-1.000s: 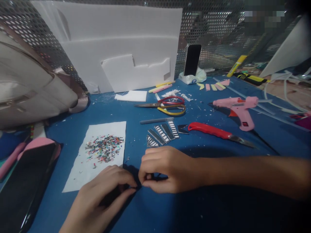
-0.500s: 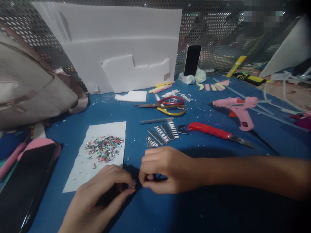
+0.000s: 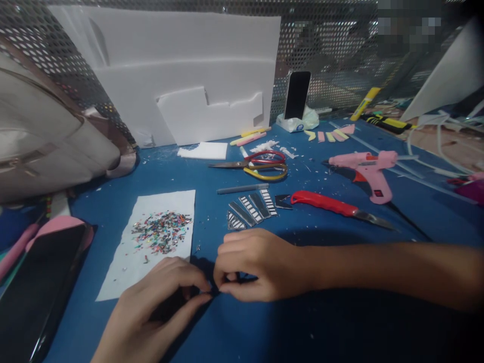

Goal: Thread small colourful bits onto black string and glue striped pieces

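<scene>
My left hand (image 3: 155, 307) and my right hand (image 3: 257, 264) meet near the front of the blue table (image 3: 321, 322), fingertips pinched together on a small dark piece (image 3: 215, 290) that is mostly hidden between them. Just left of my hands lies a white sheet (image 3: 128, 267) carrying a heap of tiny coloured bits (image 3: 161, 232). Beyond my right hand several black-and-white striped strips (image 3: 251, 207) lie in a fan.
A red-handled knife (image 3: 333, 205), a pink glue gun (image 3: 365, 169), scissors (image 3: 260, 166) and a grey stick (image 3: 242, 189) lie mid-table. White foam boards (image 3: 181, 75) and a propped phone (image 3: 297, 96) stand at the back. A bag (image 3: 45, 136) and a dark tablet (image 3: 34, 287) sit left.
Hardly anything has moved; my fingers have shifted slightly on the small dark piece, and the view has drifted a little.
</scene>
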The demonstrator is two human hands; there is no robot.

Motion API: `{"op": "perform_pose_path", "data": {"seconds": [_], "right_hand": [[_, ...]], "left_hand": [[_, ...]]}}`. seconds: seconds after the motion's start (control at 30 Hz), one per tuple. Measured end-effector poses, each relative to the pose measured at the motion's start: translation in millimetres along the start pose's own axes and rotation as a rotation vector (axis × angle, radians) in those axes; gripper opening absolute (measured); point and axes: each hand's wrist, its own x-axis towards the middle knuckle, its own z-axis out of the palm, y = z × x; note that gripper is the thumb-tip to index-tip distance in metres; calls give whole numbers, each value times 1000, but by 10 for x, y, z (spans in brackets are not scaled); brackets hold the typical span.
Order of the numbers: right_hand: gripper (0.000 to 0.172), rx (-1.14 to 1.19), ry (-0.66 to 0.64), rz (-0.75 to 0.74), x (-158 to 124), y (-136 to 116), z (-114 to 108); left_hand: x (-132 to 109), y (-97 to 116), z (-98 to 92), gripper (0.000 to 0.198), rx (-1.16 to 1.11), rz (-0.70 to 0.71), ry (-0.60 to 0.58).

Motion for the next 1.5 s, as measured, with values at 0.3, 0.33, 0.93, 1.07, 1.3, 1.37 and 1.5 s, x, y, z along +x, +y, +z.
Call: {"op": "perform_pose_path", "data": {"seconds": [0.3, 0.33, 0.93, 1.07, 1.3, 1.37, 1.5], "right_hand": [[7, -1, 7, -1, 5, 2, -1], [7, 2, 7, 1, 3, 0, 0], [10, 0, 6, -5, 4, -2, 0], [7, -5, 3, -9, 3, 2, -1], [6, -9, 4, -6, 16, -6, 6], [7, -6, 2, -5, 15, -8, 1], [6, -7, -4, -2, 12, -2, -8]], "left_hand": [[-7, 0, 4, 5, -24, 11, -6], [-13, -2, 1, 5, -19, 11, -9], [-10, -20, 25, 7, -25, 49, -16], [-2, -4, 8, 9, -12, 85, -27], [15, 14, -7, 10, 22, 98, -34], [7, 8, -5, 10, 33, 97, -30], [-10, -4, 4, 10, 56, 110, -29]]}}
